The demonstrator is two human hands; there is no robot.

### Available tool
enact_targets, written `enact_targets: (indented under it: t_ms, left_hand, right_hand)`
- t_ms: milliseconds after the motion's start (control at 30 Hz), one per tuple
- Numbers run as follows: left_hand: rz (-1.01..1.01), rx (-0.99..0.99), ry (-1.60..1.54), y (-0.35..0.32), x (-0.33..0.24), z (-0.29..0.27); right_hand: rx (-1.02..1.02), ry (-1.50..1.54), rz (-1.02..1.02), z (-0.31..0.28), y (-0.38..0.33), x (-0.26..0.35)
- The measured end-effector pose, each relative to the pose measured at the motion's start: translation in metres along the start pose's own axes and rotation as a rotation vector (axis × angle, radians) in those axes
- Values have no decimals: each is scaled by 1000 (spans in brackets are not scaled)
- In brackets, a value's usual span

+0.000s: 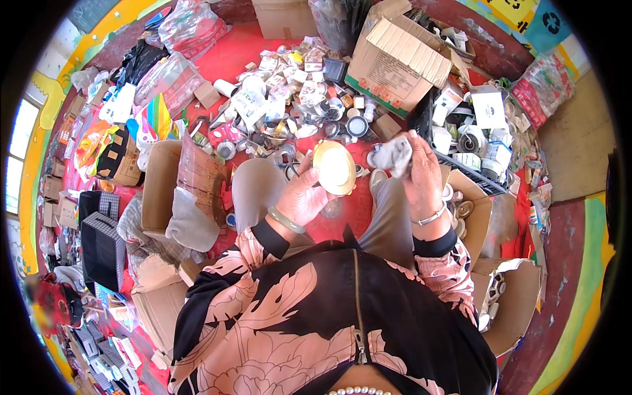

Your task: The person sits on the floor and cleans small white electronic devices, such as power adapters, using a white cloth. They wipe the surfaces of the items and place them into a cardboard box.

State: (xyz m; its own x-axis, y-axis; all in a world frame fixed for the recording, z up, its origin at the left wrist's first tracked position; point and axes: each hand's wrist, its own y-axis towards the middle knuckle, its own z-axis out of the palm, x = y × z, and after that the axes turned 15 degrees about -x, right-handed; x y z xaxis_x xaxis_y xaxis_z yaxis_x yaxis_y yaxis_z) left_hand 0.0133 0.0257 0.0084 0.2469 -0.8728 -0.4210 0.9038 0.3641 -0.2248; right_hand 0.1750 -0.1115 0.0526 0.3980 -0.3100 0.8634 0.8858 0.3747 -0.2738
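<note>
- Gold-rimmed round disc, smooth, bright-faced: just off centre, 1 o'clock.
- Left hand: fingers curled, gripping disc's lower edge.
- Right hand, 3 o'clock: partly closed, pinching crumpled grey cloth, apart from disc.
- Red floor, 11 o'clock: beside mixed heap of small packages.
- Corrugated cardboard box: 1 o'clock.
- Painted wall, 4 o'clock: maroon, green, yellow.

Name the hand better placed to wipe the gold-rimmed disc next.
Likely the right hand: it holds the grey cloth, close to the gold-rimmed disc; the left hand is occupied holding that disc.
</note>
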Motion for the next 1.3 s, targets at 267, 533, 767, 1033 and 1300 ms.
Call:
enact_targets:
  t_ms: [267,533,767,1033,1300]
  left_hand:
    - [171,-191,82,-2,9,26]
    - [132,-234,-119,-4,14,10]
    - [144,-263,-130,-1,-1,19]
    - [190,-243,-31,-2,16,4]
    - [76,-254,-67,-2,15,-11]
  right_hand:
    - [384,-825,-1050,37,-58,-45]
    - [639,-817,-1256,50,-50,-37]
    - [513,-751,-1209,25,-48,-47]
    - [518,-917,-1242,41,-36,-35]
    - [759,-823,-1240,38,-57,-38]
